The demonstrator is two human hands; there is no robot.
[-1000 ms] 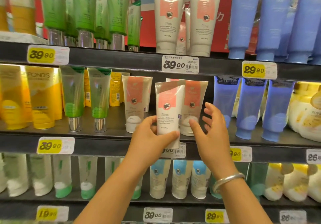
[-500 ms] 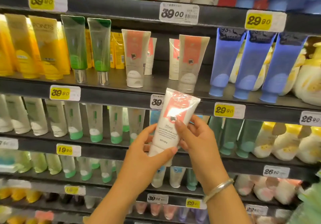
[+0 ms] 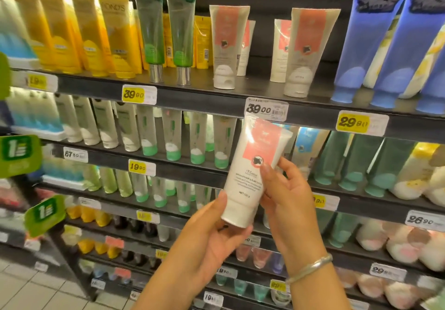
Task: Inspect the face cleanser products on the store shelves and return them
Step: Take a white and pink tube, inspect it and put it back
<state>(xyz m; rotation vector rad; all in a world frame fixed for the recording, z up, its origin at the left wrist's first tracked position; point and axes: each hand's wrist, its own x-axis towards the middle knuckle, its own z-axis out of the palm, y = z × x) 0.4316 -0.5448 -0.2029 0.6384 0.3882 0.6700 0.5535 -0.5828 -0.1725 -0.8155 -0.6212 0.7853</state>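
A white cleanser tube [image 3: 252,177] with a coral label is being held in front of the shelves by both hands. Its cap end is being cupped by the left hand [image 3: 212,240], thumb lying along the tube's left edge and fingers curled beneath. The label side is being pinched by the right hand [image 3: 286,196], thumb pressed on the front near the round dark emblem, fingers wrapped behind. A silver bangle [image 3: 310,267] is being worn on the right wrist.

The tube is being tilted, crimped end up and to the right, just below the 39.00 price tag [image 3: 266,110]. Its film looks glossy, with glare on the label, so a slip is judged possible if either grip is loosened during turning. A gap is being left on the shelf [image 3: 240,97] above, between two matching tubes [image 3: 227,45]; on return, these upright neighbours could be knocked over if the tube is being pushed in at an angle.
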